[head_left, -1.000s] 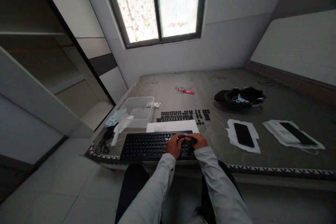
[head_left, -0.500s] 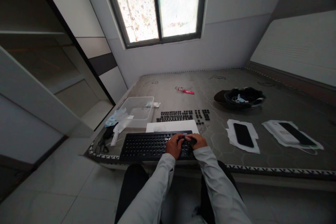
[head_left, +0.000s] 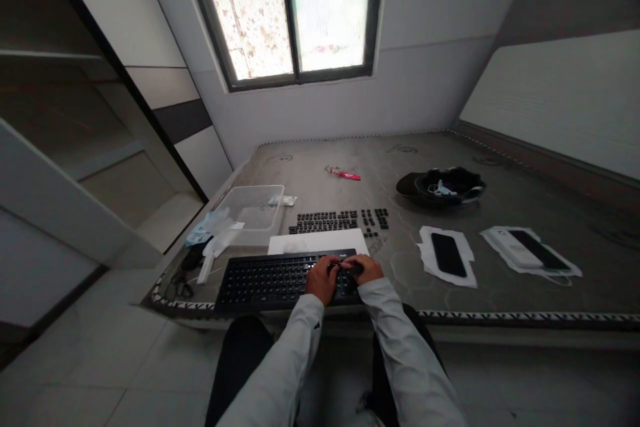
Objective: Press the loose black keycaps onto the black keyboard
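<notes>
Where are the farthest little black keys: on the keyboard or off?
Off: those keys lie in rows beyond the flat white piece, apart from the keyboard.

From my end, the left hand and right hand hide part of the keyboard, and I cannot tell what their fingertips meet there; fingers partly cover the dark object in the right hand, so I cannot name it; legends on the loose keycaps are too small for me; my view cuts the window at the top and the sleeves below.
</notes>
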Demonstrator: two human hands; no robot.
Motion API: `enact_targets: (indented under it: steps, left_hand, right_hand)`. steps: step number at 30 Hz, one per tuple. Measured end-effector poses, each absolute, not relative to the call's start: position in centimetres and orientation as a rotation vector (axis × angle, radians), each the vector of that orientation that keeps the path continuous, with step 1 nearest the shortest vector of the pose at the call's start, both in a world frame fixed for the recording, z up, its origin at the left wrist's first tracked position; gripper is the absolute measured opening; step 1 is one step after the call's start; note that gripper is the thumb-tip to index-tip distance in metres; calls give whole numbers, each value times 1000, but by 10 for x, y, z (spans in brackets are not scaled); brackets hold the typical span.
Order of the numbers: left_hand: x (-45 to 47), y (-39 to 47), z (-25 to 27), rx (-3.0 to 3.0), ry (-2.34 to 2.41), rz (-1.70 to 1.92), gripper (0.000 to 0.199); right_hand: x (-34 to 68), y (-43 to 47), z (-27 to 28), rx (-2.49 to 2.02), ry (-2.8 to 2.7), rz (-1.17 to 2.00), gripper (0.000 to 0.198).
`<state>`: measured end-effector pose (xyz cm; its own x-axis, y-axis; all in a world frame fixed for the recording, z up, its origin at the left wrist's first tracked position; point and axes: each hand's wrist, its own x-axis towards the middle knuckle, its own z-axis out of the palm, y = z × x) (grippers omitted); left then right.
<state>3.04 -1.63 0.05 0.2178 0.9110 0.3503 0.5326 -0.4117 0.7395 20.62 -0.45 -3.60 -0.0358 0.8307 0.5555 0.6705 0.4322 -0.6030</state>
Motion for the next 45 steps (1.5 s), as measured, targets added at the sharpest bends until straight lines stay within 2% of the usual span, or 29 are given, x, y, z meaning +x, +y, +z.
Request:
enact_targets:
  steps: [14,45]
  left_hand:
    - [30,-15,2,2047,1294,1077,18]
    - [29,-16,4,2072,1336,1113,20]
  right_hand:
    - [205,-1,-38,-1314,-1755,154,18]
    - [208,-6,-33,-1287,-1746,222,18]
